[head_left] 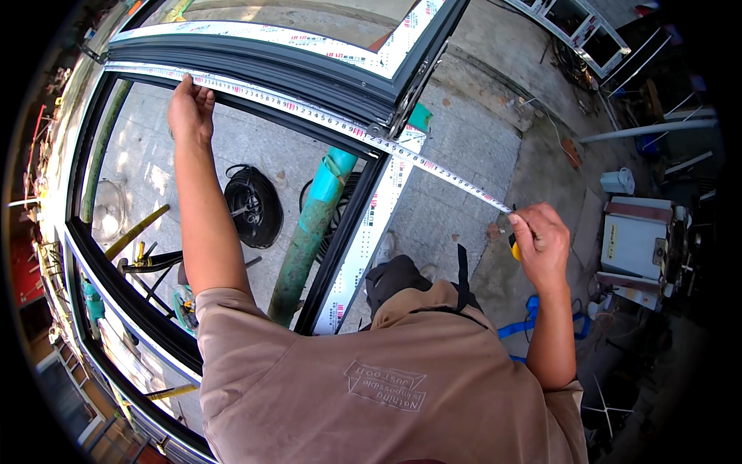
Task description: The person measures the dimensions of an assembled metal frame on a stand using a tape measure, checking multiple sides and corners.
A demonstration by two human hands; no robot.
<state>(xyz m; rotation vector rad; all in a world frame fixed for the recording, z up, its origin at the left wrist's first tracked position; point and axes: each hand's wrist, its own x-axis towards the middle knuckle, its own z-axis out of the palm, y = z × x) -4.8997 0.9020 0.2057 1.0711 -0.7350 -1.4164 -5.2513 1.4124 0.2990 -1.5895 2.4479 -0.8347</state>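
The tape measure lies along a bar of the dark window frame, then runs past its outer edge above the paved floor to the right hand, whose fingers are clamped on its yellow-cased end. The left hand has a fingertip on the tape near the bar's far end, though I cannot tell whether its fingers pinch it. Inside the frame's edges, a green pipe and black coil show below.

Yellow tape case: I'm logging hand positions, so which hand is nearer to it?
Right. The right hand grips the yellow tape case; the left hand is well left of it, by the white tape blade.
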